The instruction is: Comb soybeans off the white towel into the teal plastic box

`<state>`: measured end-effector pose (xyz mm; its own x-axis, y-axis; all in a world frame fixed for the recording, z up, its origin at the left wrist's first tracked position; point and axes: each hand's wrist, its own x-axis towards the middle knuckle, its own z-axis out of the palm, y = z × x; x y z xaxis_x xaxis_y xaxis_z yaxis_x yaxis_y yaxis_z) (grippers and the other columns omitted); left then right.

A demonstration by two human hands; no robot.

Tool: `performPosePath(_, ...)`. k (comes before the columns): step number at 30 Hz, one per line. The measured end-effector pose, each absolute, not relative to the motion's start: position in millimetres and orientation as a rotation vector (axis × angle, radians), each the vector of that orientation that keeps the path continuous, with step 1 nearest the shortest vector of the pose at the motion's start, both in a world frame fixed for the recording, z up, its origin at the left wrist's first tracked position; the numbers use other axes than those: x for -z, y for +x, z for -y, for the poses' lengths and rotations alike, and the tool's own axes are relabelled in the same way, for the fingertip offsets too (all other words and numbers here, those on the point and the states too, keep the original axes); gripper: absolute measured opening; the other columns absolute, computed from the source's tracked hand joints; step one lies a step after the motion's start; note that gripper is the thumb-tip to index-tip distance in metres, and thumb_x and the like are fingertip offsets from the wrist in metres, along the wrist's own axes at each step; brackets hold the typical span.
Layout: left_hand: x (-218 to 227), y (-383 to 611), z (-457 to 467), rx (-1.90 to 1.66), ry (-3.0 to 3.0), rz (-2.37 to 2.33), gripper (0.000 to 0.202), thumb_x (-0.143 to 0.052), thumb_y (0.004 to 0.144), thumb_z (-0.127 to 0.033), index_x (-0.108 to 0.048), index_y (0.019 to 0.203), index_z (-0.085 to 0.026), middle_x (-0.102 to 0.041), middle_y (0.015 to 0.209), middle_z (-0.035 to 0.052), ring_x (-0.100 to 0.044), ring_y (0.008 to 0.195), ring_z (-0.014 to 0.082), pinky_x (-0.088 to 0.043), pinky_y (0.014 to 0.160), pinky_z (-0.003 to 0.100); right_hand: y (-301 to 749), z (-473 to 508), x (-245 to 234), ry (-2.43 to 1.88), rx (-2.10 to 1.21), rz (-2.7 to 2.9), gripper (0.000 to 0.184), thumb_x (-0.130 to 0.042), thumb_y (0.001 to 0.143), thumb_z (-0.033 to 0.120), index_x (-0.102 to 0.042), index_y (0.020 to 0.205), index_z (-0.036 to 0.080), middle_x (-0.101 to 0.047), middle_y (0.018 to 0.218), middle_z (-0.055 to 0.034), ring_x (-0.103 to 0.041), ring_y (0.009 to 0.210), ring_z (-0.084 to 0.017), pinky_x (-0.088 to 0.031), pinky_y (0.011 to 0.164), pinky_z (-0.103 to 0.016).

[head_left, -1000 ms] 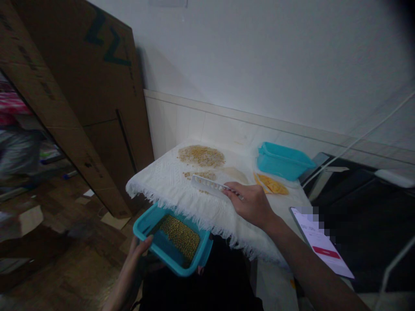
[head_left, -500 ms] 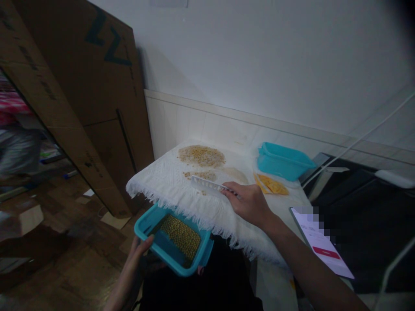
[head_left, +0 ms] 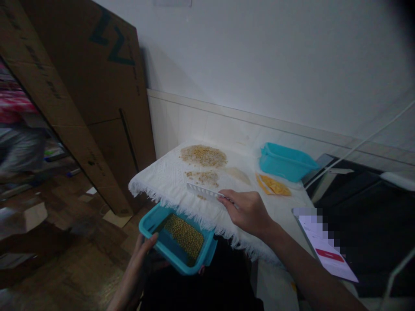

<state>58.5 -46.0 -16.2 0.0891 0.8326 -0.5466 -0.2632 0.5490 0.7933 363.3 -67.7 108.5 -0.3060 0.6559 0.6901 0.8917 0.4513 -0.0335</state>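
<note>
My left hand (head_left: 142, 255) grips the near-left rim of a blue plastic container (head_left: 155, 218), thumb over the rim. It is held below the front edge of a fringed white cloth (head_left: 155, 177), and yellowish soybeans (head_left: 184, 233) lie inside. My right hand (head_left: 248, 211) is closed on one end of a flat white strip with a row of slots or holes (head_left: 204, 191); its exact kind I cannot make out. The strip is edge-down at the cloth, with a few beans in front of it. Behind it lie a small scatter of beans (head_left: 202, 177) and a larger pile (head_left: 203, 155).
A second blue container (head_left: 285, 162) stands at the back right, with a yellow packet (head_left: 274, 185) before it. A phone with a lit screen (head_left: 324, 246) lies to the right. White cables (head_left: 359, 142) cross there. A tall cardboard box (head_left: 106, 99) stands left.
My right hand has drawn the white strip slightly toward the cloth's front edge, with a few beans ahead of it. My left hand still holds the container below. The whole view has shifted slightly.
</note>
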Motion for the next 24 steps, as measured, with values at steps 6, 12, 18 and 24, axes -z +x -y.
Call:
performPosePath(6, 13.7, 58.9, 46.4, -0.856, 0.600, -1.208, 0.075, -0.079, 0.081, -0.046, -0.043, 0.146, -0.034, -0.073, 0.101, 0.0088, -0.078, 0.075, 0.0297, -0.067, 0.070, 0.052, 350.9, 80.6, -109.2, -1.203, 0.524, 2.080, 0.019, -0.056, 0.103, 0.020, -0.073, 0.098, 0.015, -0.077, 0.070, -0.0012, -0.071, 0.053, -0.014, -0.046, 0.050, -0.026)
performPosePath(12, 14.9, 59.3, 45.7, -0.878, 0.587, -1.202, 0.075, -0.080, 0.080, -0.046, -0.044, 0.146, -0.034, -0.074, 0.101, 0.0077, -0.079, 0.075, 0.0297, -0.067, 0.074, 0.052, 329.9, 99.8, -112.5, -1.095, 0.431, 2.098, 0.020, -0.055, 0.104, 0.019, -0.072, 0.097, 0.014, -0.077, 0.071, -0.0015, -0.070, 0.052, -0.013, -0.047, 0.049, -0.026)
performPosePath(18, 12.1, 58.3, 46.7, -0.861, 0.589, -1.212, 0.078, -0.079, 0.080, -0.047, -0.043, 0.149, -0.035, -0.075, 0.112, 0.0121, -0.080, 0.081, 0.0322, -0.067, 0.074, 0.054, 345.6, 84.8, -115.1, -1.174, 0.551, 1.937, 0.020, -0.058, 0.103, 0.023, -0.075, 0.099, 0.014, -0.081, 0.078, -0.0046, -0.072, 0.054, -0.013, -0.051, 0.052, -0.023)
performPosePath(24, 21.1, 55.7, 43.4, -0.898, 0.565, -1.216, 0.082, -0.083, 0.078, -0.044, -0.045, 0.150, -0.036, -0.072, 0.122, 0.0131, -0.080, 0.087, 0.0327, -0.067, 0.075, 0.052, 387.9, 42.4, -108.0, -1.506, 0.615, 1.808, 0.023, -0.060, 0.097, 0.026, -0.080, 0.102, 0.015, -0.082, 0.081, -0.0075, -0.075, 0.059, -0.020, -0.052, 0.054, -0.027)
